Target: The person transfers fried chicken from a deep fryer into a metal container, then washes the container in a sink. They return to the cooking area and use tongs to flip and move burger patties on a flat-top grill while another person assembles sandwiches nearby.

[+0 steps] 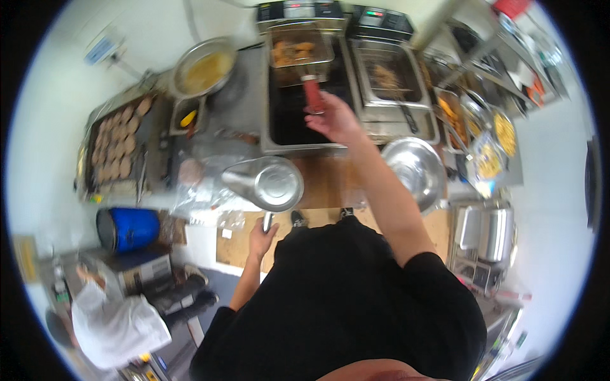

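Observation:
In my left hand point(262, 238) is the handle of a shiny metal jug point(279, 185), which is over the front edge of the counter. My right hand point(333, 119) is at the red handle point(312, 95) of a wire fryer basket point(301, 45), its fingers loosely around the grip. Browned fried pieces point(290, 52) lie in that basket. The basket is at the back of a deep fryer point(268, 138), above dark oil. Blur hides how firmly my right fingers press on the handle.
A second fryer basket point(391, 71) with food stands right. Near my right forearm is a steel bowl point(414, 166). Left are a pan of yellowish liquid point(207, 71), a griddle with several patties point(114, 143) and plastic film point(195, 200). A person in white point(116, 324) is at lower left.

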`<state>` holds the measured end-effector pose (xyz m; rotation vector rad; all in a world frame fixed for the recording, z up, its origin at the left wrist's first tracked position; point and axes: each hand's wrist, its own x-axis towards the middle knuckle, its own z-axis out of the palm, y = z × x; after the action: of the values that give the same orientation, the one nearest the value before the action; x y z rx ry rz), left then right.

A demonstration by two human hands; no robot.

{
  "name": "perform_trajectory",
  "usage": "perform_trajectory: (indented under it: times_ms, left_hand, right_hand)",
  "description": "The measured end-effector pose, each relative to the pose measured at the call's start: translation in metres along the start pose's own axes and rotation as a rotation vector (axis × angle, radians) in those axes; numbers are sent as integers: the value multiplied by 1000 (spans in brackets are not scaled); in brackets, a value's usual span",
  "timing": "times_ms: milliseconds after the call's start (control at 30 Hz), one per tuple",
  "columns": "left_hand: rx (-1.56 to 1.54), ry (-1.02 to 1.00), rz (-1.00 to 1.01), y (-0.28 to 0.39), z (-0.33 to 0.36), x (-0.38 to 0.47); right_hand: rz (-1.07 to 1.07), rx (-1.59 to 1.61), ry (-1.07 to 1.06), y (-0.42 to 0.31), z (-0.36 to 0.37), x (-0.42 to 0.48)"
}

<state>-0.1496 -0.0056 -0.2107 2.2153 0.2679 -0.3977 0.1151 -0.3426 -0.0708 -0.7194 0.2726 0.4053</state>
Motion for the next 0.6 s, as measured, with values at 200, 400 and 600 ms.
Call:
perform_trajectory:
  times_ms: [200, 400, 600]
  left_hand:
    - [-343, 185, 76, -30, -2, 1]
    - [-344, 333, -102, -85, -24, 11]
    - [176, 390, 32, -137, -44, -16]
  right_hand:
    - [38, 98, 43, 35, -12, -30]
    - [82, 100, 47, 58, -17, -65]
    - [8, -76, 106, 57, -29, -120]
